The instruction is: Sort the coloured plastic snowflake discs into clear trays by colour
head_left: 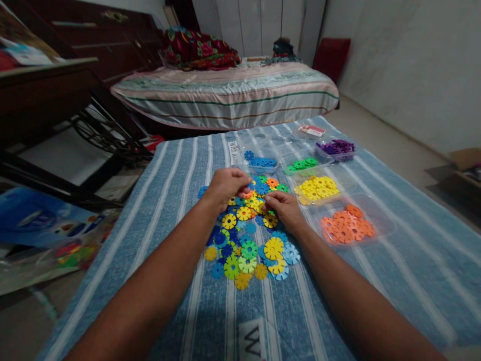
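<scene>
A mixed pile of notched plastic discs (249, 249) in yellow, blue, green and orange lies on the striped cloth. Over the pile's far left side is my left hand (229, 187), its thumb and fingers pinched together near blue and orange discs. My right hand (284, 206) is closed at the pile's right side, fingertips beside yellow discs (270, 219). What either pinch holds, if anything, is too small to make out. Sorted discs fill clear tubs to the right: orange discs (345, 224), yellow discs (318, 189), green discs (302, 164), blue discs (263, 162) and purple discs (338, 147).
The blue striped cloth (150, 200) covers the work surface. A red and white card (311, 130) lies near its far edge. Beyond stands a bed (225, 95) with a red floral blanket (203, 49). On the left are a dark table (45, 95) and a blue package (41, 215).
</scene>
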`<state>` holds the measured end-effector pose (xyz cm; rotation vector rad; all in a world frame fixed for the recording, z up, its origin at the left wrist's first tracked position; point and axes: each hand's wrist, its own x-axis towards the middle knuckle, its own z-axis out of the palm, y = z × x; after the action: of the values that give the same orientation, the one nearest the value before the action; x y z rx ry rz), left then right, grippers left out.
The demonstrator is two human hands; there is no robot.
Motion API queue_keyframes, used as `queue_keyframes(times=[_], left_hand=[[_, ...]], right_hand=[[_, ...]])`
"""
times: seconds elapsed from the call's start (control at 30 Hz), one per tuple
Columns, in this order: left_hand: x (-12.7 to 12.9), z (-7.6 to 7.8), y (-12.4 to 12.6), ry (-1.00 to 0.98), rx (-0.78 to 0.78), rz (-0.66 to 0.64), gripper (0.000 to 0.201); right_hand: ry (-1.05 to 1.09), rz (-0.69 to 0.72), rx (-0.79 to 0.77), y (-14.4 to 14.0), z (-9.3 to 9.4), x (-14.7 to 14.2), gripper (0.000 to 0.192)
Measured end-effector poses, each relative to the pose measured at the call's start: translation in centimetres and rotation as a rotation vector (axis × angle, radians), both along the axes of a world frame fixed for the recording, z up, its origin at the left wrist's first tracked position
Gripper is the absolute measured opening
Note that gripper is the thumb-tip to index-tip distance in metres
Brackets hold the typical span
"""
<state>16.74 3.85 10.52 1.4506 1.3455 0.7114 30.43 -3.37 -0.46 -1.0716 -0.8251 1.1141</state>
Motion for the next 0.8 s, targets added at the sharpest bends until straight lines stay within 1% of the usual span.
queue_keyframes(times=[0.07,0.1,0.13,0.17,0.2,0.23,0.3,0.33,0.4,0.43,0.47,0.5,0.53,0.63,0.67,0.8], left_hand=[[1.0,1.1,1.1,-0.174,0.071,0.138,0.014],[1.3,1.3,1.3,-0.205,0.099,0.171,0.015],[1.4,1.2,1.1,-0.188,0.124,0.169,0.015],[1.4,0.8,0.5,-0.126,0.148,0.130,0.014],[1.2,0.1,-0.4,-0.032,0.175,0.057,0.012],[0.9,-0.8,-1.6,0.078,0.214,-0.042,0.010],[0.1,-3.0,-4.7,0.292,0.309,-0.289,0.012],[-0.4,-4.1,-6.4,0.367,0.360,-0.396,0.014],[-1.3,-5.9,-9.6,0.440,0.491,-0.595,0.013],[-1.7,-6.5,-10.8,0.463,0.564,-0.667,0.019],[-2.0,-7.0,-11.8,0.495,0.626,-0.696,0.027],[-2.3,-7.3,-12.6,0.526,0.670,-0.708,0.032],[-2.6,-7.5,-13.0,0.559,0.696,-0.704,0.033],[-3.3,-7.7,-13.0,0.638,0.709,-0.642,0.015],[-3.6,-7.7,-12.8,0.641,0.715,-0.616,0.013],[-4.8,-8.1,-11.9,0.546,0.754,-0.487,0.019]], right_hand=[[0.019,0.000,-0.005,0.0,-0.1,0.0,0.034],[0.026,0.000,-0.006,0.1,-0.1,0.0,0.034],[0.030,0.001,-0.007,0.1,-0.1,0.0,0.034],[0.029,0.002,-0.006,0.1,-0.1,0.0,0.034],[0.026,0.002,-0.004,0.2,-0.1,0.1,0.034],[0.024,0.002,0.001,0.2,-0.1,0.1,0.034],[0.025,0.004,0.006,0.3,-0.1,0.1,0.034],[0.031,0.004,0.006,0.3,-0.1,0.1,0.034],[0.045,0.001,-0.004,0.3,-0.1,0.1,0.034],[0.052,-0.001,-0.010,0.3,-0.1,0.1,0.035],[0.057,-0.002,-0.013,0.3,0.0,0.1,0.035],[0.059,-0.002,-0.014,0.3,0.0,0.1,0.035],[0.059,0.002,-0.016,0.2,0.0,0.1,0.035],[0.054,0.007,-0.019,0.2,-0.1,0.1,0.035],[0.049,0.007,-0.018,0.2,-0.1,0.1,0.035],[0.035,0.000,-0.012,0.2,-0.3,0.1,0.035]])
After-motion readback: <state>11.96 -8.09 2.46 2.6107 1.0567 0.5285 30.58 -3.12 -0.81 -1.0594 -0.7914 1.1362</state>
